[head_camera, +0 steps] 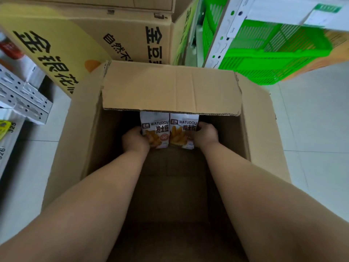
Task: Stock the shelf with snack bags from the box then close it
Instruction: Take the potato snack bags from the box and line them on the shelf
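Deep in box [79, 140] — left hand [134, 140] and right hand [206, 136] curled round outer edges of bags [169, 132], pressing both together to lift as one.

Single head-worn wide-angle view, looking steeply down and forward into the large open brown cardboard box [264, 129] from just above its near edge. Box fills the centre of frame; its far flap lies toward the top. Both bare forearms enter from the bottom corners, reaching away from the lens. Edges bend with lens distortion. Beyond the box, yellow printed cartons [56, 50].
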